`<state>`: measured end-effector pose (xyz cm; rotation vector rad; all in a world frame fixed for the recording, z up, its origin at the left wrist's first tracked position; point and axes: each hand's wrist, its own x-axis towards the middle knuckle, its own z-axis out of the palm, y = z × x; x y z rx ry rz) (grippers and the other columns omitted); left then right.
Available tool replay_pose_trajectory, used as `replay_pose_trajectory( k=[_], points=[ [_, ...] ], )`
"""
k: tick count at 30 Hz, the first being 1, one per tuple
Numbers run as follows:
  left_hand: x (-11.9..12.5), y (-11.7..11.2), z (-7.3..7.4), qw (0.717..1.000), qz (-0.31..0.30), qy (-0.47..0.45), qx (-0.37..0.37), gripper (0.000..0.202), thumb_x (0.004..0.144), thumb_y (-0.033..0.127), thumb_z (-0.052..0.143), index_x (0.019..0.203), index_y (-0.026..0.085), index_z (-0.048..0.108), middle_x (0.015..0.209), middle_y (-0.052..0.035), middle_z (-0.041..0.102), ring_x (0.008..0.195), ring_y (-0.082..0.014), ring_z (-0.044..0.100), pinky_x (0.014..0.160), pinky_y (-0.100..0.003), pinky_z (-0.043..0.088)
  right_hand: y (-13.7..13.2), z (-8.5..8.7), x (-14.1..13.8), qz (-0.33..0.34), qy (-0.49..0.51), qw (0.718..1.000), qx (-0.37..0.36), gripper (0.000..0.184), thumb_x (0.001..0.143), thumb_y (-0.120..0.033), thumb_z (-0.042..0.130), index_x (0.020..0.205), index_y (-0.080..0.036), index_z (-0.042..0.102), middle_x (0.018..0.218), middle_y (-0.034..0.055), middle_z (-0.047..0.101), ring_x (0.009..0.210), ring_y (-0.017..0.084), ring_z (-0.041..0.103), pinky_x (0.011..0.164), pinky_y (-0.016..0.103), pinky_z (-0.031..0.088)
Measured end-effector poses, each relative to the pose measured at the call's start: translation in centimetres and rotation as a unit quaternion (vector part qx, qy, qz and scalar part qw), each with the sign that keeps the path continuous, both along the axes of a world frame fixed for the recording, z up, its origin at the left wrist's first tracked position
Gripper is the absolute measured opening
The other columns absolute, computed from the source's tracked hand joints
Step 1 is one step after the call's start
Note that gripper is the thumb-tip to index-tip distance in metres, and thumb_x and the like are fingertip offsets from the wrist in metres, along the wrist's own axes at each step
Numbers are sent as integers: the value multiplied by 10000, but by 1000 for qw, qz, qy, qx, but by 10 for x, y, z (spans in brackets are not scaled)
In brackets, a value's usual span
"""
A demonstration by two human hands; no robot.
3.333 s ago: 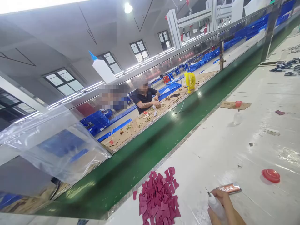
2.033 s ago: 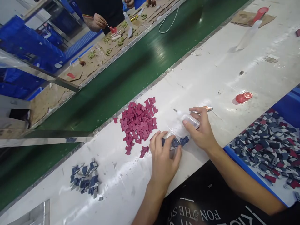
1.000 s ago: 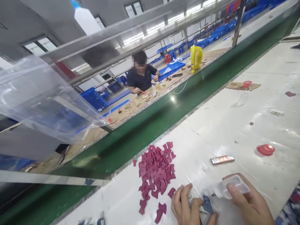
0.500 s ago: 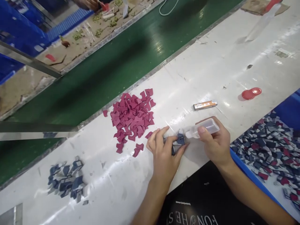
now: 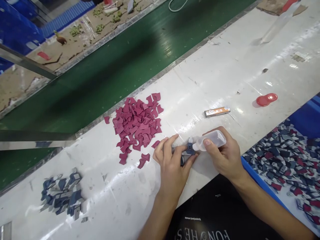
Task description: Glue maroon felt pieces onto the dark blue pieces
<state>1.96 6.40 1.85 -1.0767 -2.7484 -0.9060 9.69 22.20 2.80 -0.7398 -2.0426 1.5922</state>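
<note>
My left hand [image 5: 171, 163] pinches a small navy foam piece [image 5: 190, 150] against the white bench top, with fingers wrapped around it. My right hand [image 5: 221, 150] grips a translucent plastic squeeze bottle [image 5: 209, 140], tilted so that its nozzle sits at the navy piece. A pile of maroon cut pieces [image 5: 136, 125] lies just left of my left hand, and a few stray ones nearly touch my fingers. Part of the navy piece is hidden by my fingers.
A heap of navy-grey pieces [image 5: 61, 195] lies at the lower left. On the bench are an orange-labelled tube [image 5: 217, 112] and a red lid [image 5: 266, 99]. A blue bin [image 5: 260, 176] of mixed pieces stands at the right, beyond it a green belt [image 5: 100, 76].
The view has swung down from the far workshop to my hands. The bottle has shifted left and its nozzle now meets the navy piece; my left hand keeps hold of the piece.
</note>
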Motion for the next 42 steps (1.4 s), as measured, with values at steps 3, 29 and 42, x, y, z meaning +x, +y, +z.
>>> replay_pose_trajectory(
  k=[3,29,42],
  points=[
    [0,0,0,1000,-1,6,0,190,912,376,830,1016,267,715,1431,-97,670,1381,-358,482,1148,-574,381,1,0,2,8,-3,1000,13,196,999,-388,697,892,-241,624,659,-30,641,532,147,563,466,243,443],
    [0,-2,0,1000,-9,29,-6,185,917,335,828,1029,265,699,1425,-94,672,1374,-350,464,1133,-538,355,3,-4,-11,-27,13,997,73,207,980,-402,719,922,-248,594,577,-61,585,433,131,515,397,230,387],
    [16,5,3,997,54,38,-45,136,980,308,751,1073,263,663,1450,-86,659,1343,-340,463,1120,-540,313,3,0,-8,27,49,996,73,146,1004,-334,693,936,-240,605,576,-83,579,410,108,511,405,206,405]
  ],
)
